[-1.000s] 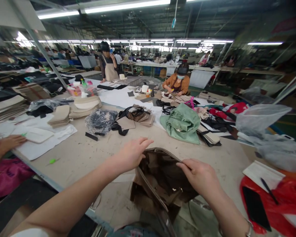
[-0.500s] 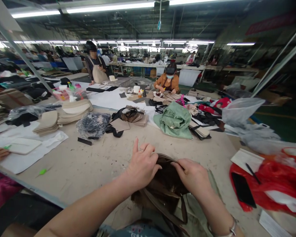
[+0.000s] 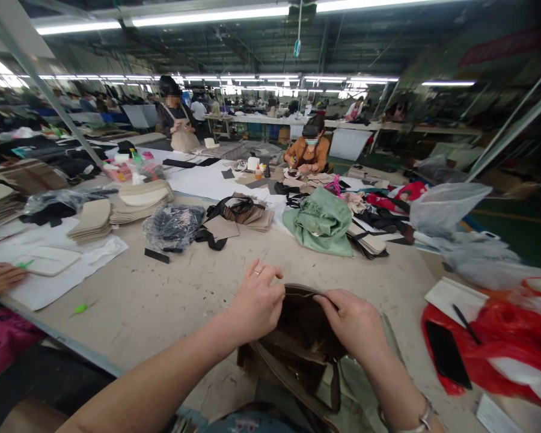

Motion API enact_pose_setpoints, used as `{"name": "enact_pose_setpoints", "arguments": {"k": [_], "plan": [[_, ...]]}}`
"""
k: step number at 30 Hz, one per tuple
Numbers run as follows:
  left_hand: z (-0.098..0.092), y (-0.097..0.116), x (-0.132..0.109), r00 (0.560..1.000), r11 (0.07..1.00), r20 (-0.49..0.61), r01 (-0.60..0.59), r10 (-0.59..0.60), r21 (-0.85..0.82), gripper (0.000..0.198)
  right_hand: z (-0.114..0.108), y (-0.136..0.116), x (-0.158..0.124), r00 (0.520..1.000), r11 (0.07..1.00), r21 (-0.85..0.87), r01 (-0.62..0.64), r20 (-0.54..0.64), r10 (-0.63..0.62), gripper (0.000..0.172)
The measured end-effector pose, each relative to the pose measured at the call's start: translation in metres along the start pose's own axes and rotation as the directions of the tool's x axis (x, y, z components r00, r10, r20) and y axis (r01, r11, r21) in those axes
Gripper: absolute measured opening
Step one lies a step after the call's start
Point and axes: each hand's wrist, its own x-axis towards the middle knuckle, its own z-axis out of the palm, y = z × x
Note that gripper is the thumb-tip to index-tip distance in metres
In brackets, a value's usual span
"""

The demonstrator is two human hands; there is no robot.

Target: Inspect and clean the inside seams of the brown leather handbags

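A brown bag (image 3: 304, 322) stands at the table's near edge, its mouth open toward me and its dark inside showing. My left hand (image 3: 258, 299) is at the left of the rim, fingers curled and the index finger lifted; its thumb is mostly hidden, and it seems to pinch the edge. With thumb inside and fingers outside, my right hand (image 3: 352, 319) grips the rim on the right. A long brown strap (image 3: 275, 367) hangs over the bag's near side. Pale green material (image 3: 358, 385) lies beside the bag, under my right forearm.
Ahead lie a green cloth bundle (image 3: 318, 221), a plastic-wrapped black bundle (image 3: 174, 227) and stacked beige pieces (image 3: 90, 221). At right, a phone (image 3: 447, 355) rests on a red plastic bag (image 3: 514, 337). Another person's hand (image 3: 2, 279) works at far left; two co-workers are across the table.
My left hand has shifted slightly left along the rim, and its thumb has gone from view. My right hand keeps its hold. The view has turned slightly left.
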Motion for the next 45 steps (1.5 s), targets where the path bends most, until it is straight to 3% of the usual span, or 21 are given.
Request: {"name": "enact_pose_setpoints", "arguments": {"k": [5, 10, 18, 24, 28, 31, 35, 45], "plan": [[0.008, -0.007, 0.000, 0.999, 0.990, 0.039, 0.036, -0.031, -0.135, 0.014, 0.002, 0.000, 0.006, 1.000, 1.000, -0.004, -0.007, 0.031, 0.007, 0.031], [0.012, -0.008, 0.007, 0.988, 0.977, 0.114, 0.120, -0.101, -0.178, 0.014, 0.003, 0.002, 0.009, 0.999, 0.999, -0.016, -0.035, 0.032, 0.035, 0.034], [0.017, -0.009, 0.012, 0.964, 0.945, 0.123, 0.258, -0.237, -0.202, 0.010, 0.002, 0.004, 0.009, 0.999, 0.997, -0.072, 0.035, -0.004, -0.035, 0.038], [0.019, -0.008, 0.016, 0.962, 0.950, 0.106, 0.267, -0.252, -0.164, 0.011, -0.005, 0.017, 0.009, 0.971, 0.966, 0.122, 0.227, 0.043, -0.234, 0.032], [0.020, -0.007, 0.017, 0.962, 0.955, 0.111, 0.263, -0.249, -0.135, 0.013, -0.005, 0.016, 0.014, 0.980, 0.981, 0.023, 0.192, 0.037, -0.193, 0.046], [0.020, -0.008, 0.018, 0.960, 0.954, 0.117, 0.269, -0.255, -0.128, 0.015, -0.006, 0.007, 0.023, 0.984, 0.983, -0.045, 0.176, 0.045, -0.174, 0.040], [0.019, -0.009, 0.018, 0.956, 0.952, 0.122, 0.282, -0.267, -0.122, 0.017, -0.009, -0.004, 0.037, 0.973, 0.977, -0.009, 0.214, 0.094, -0.212, 0.023], [0.019, -0.010, 0.020, 0.959, 0.956, 0.123, 0.269, -0.254, -0.118, 0.014, 0.000, 0.002, 0.046, 0.974, 0.981, 0.081, 0.175, 0.133, -0.185, 0.032]]}}
